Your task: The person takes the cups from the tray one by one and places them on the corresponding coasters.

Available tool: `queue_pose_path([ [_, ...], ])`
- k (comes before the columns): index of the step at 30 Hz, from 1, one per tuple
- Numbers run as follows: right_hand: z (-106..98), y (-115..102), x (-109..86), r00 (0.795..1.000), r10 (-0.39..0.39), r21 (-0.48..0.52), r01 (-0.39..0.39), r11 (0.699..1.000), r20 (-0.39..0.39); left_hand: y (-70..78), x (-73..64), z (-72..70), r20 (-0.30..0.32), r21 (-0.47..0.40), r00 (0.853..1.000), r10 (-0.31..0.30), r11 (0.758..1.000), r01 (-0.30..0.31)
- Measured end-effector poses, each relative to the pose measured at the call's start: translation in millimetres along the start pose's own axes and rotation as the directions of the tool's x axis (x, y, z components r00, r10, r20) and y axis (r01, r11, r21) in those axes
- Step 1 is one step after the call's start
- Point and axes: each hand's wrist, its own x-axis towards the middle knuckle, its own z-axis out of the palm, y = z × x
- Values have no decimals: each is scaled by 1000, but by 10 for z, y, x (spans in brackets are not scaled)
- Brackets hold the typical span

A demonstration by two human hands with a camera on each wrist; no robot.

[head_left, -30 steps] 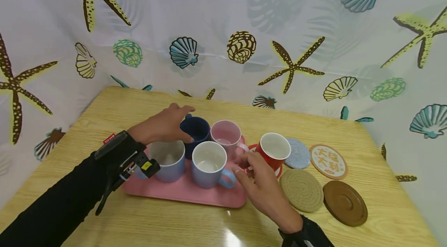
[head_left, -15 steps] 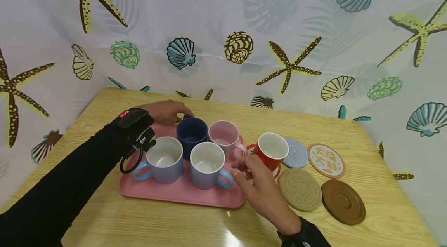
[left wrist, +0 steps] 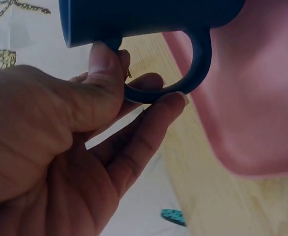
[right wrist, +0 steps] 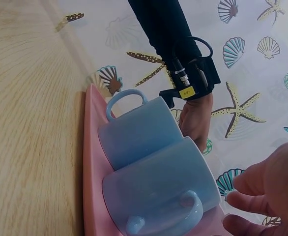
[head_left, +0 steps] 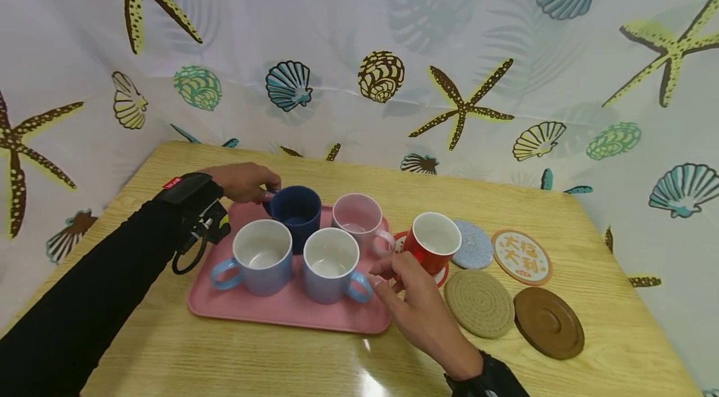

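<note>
My left hand (head_left: 244, 181) pinches the handle (left wrist: 203, 61) of a navy blue mug (head_left: 298, 213) between thumb and fingers. This mug is at the back of a pink tray (head_left: 269, 313). In front of it stand two light blue mugs (head_left: 263, 263) (head_left: 331, 269) with white insides; their handles point left and right. A pink mug (head_left: 359, 219) is at the back right of the tray. My right hand (head_left: 424, 306), fingers loosely bent and holding nothing, hovers by the right light blue mug's handle (head_left: 359, 288), in front of a red mug (head_left: 429, 253).
The red mug stands on a red and white coaster (head_left: 442, 275). To its right lie a grey-blue coaster (head_left: 473, 246), a printed round coaster (head_left: 522, 256), a woven coaster (head_left: 479, 303) and a brown coaster (head_left: 549, 323). A patterned curtain (head_left: 331, 29) hangs behind the wooden table (head_left: 224, 356).
My left hand has reached over to the navy mug's handle and taken hold of it. The mug has shifted left, leaving a gap beside the pink mug. My right hand has hardly moved.
</note>
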Motion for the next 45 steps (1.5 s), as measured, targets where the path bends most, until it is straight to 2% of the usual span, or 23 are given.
queue_pose_path([
  [3, 6, 12, -9, 1000, -9, 15, 10, 1000, -3, -89, -50, 56, 20, -113, 1000, 24, 993, -22],
  [6, 8, 22, -12, 1000, -14, 22, 14, 1000, -1, -136, -118, 115, -9, -234, 999, 32, 972, -33],
  [9, 0, 17, -1, 1000, -15, 11, 15, 1000, -10, -155, -186, 149, -73, -324, 997, -8, 946, -16],
  [12, -19, 10, 15, 999, -31, -9, 31, 999, -36, -145, -252, 151, -145, -431, 989, -39, 902, -28],
  [14, -41, -6, 33, 998, -37, -19, 36, 999, -54, -91, -302, 143, -203, -515, 978, -54, 855, -59],
  [16, -70, -27, 54, 996, -52, -22, 51, 998, -65, 15, -359, 126, -271, -569, 960, -63, 815, -107],
  [18, -111, -63, 80, 996, -53, -10, 52, 999, -71, 167, -421, 103, -334, -602, 939, -82, 785, -146],
  [22, -235, -176, 146, 997, -42, 5, 43, 999, -70, 538, -547, 83, -434, -635, 895, -109, 741, -218],
  [26, -387, -348, 219, 999, 7, 0, -7, 1000, -41, 908, -686, 137, -477, -652, 875, -83, 702, -288],
  [29, -496, -475, 263, 1000, 22, 2, -22, 1000, -20, 1152, -758, 222, -480, -652, 876, -59, 691, -311],
  [32, -596, -572, 281, 1000, -10, -4, 10, 1000, 4, 1369, -768, 348, -482, -653, 876, -16, 673, -347],
  [35, -671, -641, 256, 998, -29, -46, 32, 998, 63, 1559, -760, 500, -469, -648, 883, 30, 667, -367],
  [36, -690, -658, 235, 995, -37, -79, 44, 996, 87, 1611, -757, 548, -460, -654, 886, 50, 656, -376],
  [41, -771, -690, 110, 979, -75, -260, 124, 958, 189, 1813, -763, 726, -406, -647, 910, 80, 678, -348],
  [43, -819, -681, 69, 974, -76, -296, 138, 945, 212, 1866, -769, 768, -381, -669, 919, 98, 658, -347],
  [45, -884, -654, 33, 969, -86, -294, 154, 943, 233, 1910, -763, 799, -358, -701, 925, 129, 617, -357],
])
